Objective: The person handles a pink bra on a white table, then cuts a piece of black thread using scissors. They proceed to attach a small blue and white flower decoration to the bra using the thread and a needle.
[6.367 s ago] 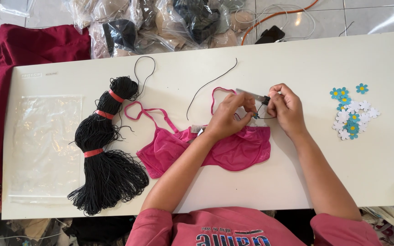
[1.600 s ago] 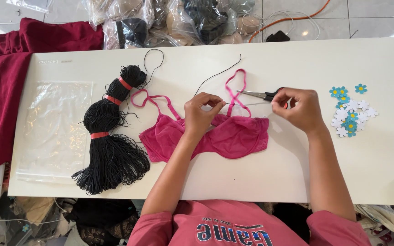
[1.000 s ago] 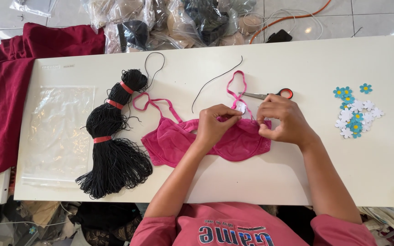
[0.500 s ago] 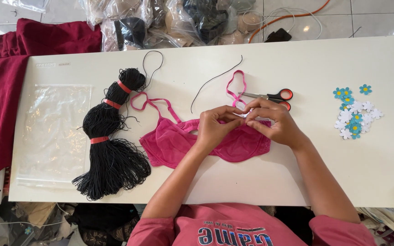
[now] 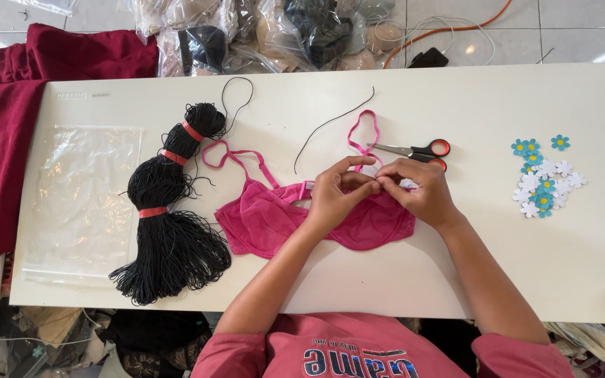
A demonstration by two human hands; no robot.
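Pink bra point(image 5: 274, 224) pinched at its top edge by left hand point(image 5: 334, 196) and right hand point(image 5: 414, 192) fingers

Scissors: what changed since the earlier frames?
The right hand let go of the scissors, which now lie on the table. Both hands, the left hand too, pinch the pink bra at its middle. Black cord bundle and paper flowers unmoved.

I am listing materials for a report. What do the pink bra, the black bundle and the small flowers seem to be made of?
The pink bra under both hands looks like thin, sheer mesh fabric, slightly see-through on the cups. The black cord bundle looks like matte elastic or cotton string, tied with red bands; which one is unclear. The small flowers, white and blue, look like flat foam or felt cut-outs, matte.
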